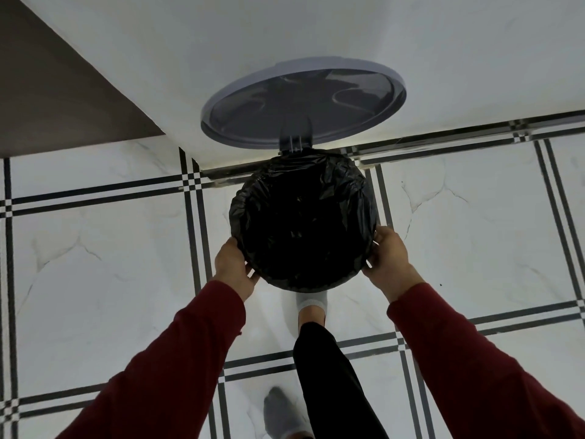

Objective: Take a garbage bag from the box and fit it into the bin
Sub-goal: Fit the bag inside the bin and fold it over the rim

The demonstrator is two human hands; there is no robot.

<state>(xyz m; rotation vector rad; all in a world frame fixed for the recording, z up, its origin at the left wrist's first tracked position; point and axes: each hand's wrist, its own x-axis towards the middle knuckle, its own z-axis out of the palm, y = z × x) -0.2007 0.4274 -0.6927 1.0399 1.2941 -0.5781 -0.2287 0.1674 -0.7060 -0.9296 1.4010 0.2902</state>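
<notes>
**Here, both hands at the rim of the lined bin**

Seen from the head camera, a round bin (304, 280) stands on the tiled floor (474, 232) against a white wall (316, 26), its lid (302, 103) swung up and open behind it. A black garbage bag (300, 217) lines the inside and folds over the rim all the way round. The left hand (234, 267) is curled against the rim's near-left edge, fingers closed on the folded plastic. The right hand (387, 258) grips the near-right edge the same way, thumb on top of the bag. Both arms wear red sleeves (177, 359). A foot in a grey sock (311, 304) sits just below the bin, at its base; whether it presses a pedal cannot be told. A second socked foot (281, 413) stands nearer the camera
</notes>
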